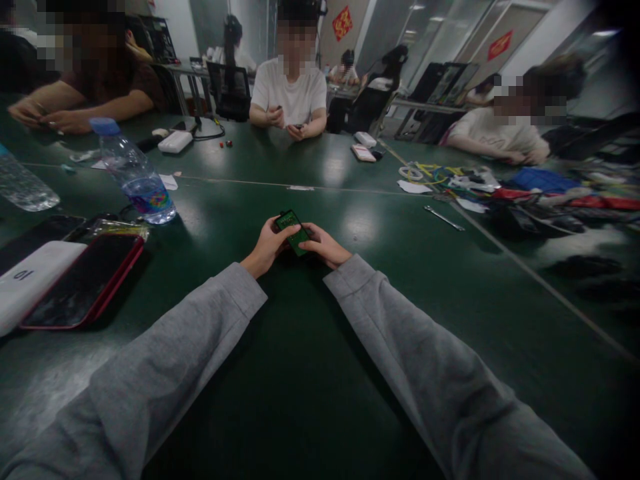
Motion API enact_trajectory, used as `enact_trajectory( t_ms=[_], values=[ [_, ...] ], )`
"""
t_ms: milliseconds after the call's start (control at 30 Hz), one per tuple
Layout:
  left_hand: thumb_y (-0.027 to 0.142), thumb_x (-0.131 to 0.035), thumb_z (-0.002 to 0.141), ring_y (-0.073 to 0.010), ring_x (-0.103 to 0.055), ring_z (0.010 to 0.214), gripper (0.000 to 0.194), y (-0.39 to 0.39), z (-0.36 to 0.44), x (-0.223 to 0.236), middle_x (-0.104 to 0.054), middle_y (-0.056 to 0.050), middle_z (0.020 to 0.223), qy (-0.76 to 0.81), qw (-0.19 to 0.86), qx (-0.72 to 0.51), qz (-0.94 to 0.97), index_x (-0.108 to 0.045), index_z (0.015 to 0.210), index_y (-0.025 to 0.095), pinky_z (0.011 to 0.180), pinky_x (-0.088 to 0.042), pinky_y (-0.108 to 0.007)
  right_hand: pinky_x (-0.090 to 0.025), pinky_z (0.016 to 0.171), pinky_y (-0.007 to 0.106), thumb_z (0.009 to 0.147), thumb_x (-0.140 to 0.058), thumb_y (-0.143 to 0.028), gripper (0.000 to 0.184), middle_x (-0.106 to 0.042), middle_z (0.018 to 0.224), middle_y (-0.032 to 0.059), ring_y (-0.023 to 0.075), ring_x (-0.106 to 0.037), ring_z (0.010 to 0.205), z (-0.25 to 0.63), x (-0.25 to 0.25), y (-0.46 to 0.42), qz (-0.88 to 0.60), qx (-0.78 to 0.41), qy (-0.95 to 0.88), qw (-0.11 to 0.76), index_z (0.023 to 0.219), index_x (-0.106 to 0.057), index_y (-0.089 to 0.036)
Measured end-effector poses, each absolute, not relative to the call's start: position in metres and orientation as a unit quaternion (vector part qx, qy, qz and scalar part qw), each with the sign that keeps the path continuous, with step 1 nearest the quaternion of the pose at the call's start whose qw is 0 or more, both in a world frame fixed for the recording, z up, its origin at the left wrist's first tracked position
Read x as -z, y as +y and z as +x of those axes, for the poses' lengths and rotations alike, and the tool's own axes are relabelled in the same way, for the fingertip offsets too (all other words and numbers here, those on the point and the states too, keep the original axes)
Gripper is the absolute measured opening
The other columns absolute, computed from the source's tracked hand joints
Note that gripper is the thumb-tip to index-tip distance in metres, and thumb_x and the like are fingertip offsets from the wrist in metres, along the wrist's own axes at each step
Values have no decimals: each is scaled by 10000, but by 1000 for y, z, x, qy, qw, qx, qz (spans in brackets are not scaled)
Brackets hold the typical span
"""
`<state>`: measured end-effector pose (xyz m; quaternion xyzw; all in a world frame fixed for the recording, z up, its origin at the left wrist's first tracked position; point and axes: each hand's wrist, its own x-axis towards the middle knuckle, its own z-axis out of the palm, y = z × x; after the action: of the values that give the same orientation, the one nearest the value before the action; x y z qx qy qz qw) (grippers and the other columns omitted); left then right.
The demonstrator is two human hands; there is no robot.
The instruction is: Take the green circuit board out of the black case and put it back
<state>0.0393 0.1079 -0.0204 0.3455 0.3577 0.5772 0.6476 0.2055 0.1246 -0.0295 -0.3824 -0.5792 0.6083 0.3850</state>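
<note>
Both hands, left (270, 245) and right (327, 245), clamp a small green circuit board (294, 231) over the dark green surface (300, 373), thumbs on its face, its underside and most of the fingers hidden.

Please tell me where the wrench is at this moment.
In the head view, the wrench lies on the table, off to the right of the right hand, just nearer than the tangled cables.

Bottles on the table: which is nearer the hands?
The blue-capped bottle with the colourful label; the other bottle, farther left, is cut off by the picture's edge.
</note>
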Motion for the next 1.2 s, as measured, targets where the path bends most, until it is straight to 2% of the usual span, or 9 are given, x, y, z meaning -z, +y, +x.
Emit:
enact_trajectory(
  t_ms=[533,700,1067,1200],
  values=[
    [199,-864,688,-165,-662,928,519,106,38,20,-648,-37,1066,363,646,-573,351,-537,1092,201,810,-562,-310,-528,1040,467,643,-818,-305,546,-677,1025,11,220,-663,995,206,28,123,-370,-608,-588,384,1126,-568,-254],
    [200,-864,678,-165,-652,931,536,106,38,19,-641,-38,1071,363,647,-572,349,-535,1101,204,846,-546,-331,-524,1043,458,650,-813,-301,543,-674,1056,16,227,-658,1040,206,28,123,-371,-606,-592,381,1130,-566,-255],
    [235,-903,630,-171,-644,918,570,109,39,24,-646,-37,1057,358,644,-577,353,-558,1083,208,791,-523,-311,-535,1014,432,621,-840,-276,542,-697,1040,2,222,-671,1008,207,33,126,-369,-614,-572,400,1108,-601,-268],
    [343,-873,702,-161,-650,870,487,111,39,24,-672,-37,1035,326,677,-567,339,-598,1080,208,774,-516,-297,-549,992,430,608,-846,-267,544,-714,1019,-1,222,-688,997,203,34,125,-380,-621,-539,424,1099,-612,-264]
  ],
)
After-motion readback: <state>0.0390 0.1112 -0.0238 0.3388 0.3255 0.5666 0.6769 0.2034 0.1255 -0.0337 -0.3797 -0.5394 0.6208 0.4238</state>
